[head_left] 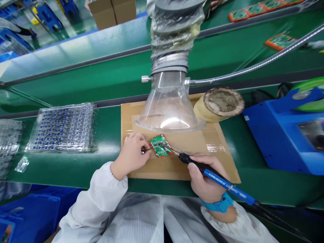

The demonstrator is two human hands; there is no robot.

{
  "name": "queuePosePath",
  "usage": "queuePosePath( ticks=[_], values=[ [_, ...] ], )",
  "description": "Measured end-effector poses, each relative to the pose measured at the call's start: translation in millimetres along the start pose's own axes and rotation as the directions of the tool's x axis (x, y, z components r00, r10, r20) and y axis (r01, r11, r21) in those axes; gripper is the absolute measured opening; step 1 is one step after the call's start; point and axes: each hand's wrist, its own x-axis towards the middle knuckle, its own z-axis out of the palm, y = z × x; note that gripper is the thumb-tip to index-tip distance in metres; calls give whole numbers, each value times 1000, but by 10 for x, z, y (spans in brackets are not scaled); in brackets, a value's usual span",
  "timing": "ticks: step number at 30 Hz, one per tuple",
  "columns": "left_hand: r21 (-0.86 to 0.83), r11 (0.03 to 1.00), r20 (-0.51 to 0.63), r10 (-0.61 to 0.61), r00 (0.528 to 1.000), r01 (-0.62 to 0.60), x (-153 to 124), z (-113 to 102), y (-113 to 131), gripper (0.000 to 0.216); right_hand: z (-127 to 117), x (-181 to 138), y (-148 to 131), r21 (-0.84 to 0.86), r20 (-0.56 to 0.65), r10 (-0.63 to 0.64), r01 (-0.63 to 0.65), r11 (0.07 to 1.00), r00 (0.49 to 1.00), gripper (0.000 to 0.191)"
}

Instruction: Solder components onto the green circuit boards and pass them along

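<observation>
A small green circuit board [157,152] with an orange edge lies on the brown cardboard sheet [167,170], in front of me. My left hand [135,152] is closed beside its left edge, pinching a thin metal tool [143,151] whose narrow end reaches the board; the exact kind is hard to make out. From the right, my right hand [206,175] grips a soldering iron [222,182] with a blue and black handle. The iron's tip is at the middle of the board, and a thin metal tube runs alongside it.
A clear fume-extraction hood [172,104] hangs just beyond the board. Behind it on the right stands a yellowish round pot [215,106]. Clear trays of blue parts [63,128] lie left; a blue machine [286,135] stands right. More orange-edged boards [263,8] are at the back.
</observation>
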Motion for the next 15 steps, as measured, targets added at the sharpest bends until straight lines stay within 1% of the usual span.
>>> queuePosePath(
  ticks=[2, 3, 5, 6, 7, 9, 10, 11, 12, 13, 14, 15],
  values=[
    [4, 999, 9, 38, 999, -38, -25, -35, -13, 10, -45, 33, 21, -28, -50, -3, 1, 1000, 999, 8],
    [-24, 999, 18, 47, 999, -46, -31, -70, -30, 11, -75, 47, 41, -42, -72, -7, 4, 999, 997, 9],
    [-153, 988, 70, 26, 997, -15, -24, -176, -99, 10, -136, 66, 98, -64, -109, -11, 4, 998, 994, 11],
    [-248, 968, 114, -3, 993, 31, -6, -245, -152, 9, -163, 70, 132, -70, -123, -5, -4, 998, 992, 13],
    [-349, 931, 171, -44, 984, 102, 24, -320, -216, 9, -187, 71, 165, -71, -132, 7, -16, 997, 991, 14],
    [-525, 804, 296, -137, 945, 281, 123, -481, -363, 13, -220, 68, 225, -64, -132, 32, -40, 997, 991, 17],
    [-587, 724, 340, -185, 922, 362, 197, -562, -438, 15, -230, 65, 249, -61, -128, 41, -49, 997, 991, 18],
    [-641, 645, 342, -245, 907, 416, 287, -642, -509, 16, -236, 61, 270, -64, -120, 46, -54, 996, 992, 19],
    [-695, 576, 299, -314, 901, 432, 393, -716, -572, 17, -240, 58, 286, -72, -108, 51, -59, 996, 993, 21],
    [-748, 525, 217, -383, 898, 405, 511, -784, -625, 17, -242, 55, 300, -85, -100, 55, -63, 994, 994, 22],
    [-798, 494, 111, -443, 890, 345, 635, -840, -667, 15, -242, 54, 311, -99, -92, 59, -68, 993, 994, 23],
    [-838, 482, -19, -492, 871, 254, 755, -881, -699, 14, -242, 54, 319, -113, -87, 60, -70, 991, 994, 24]
  ],
)
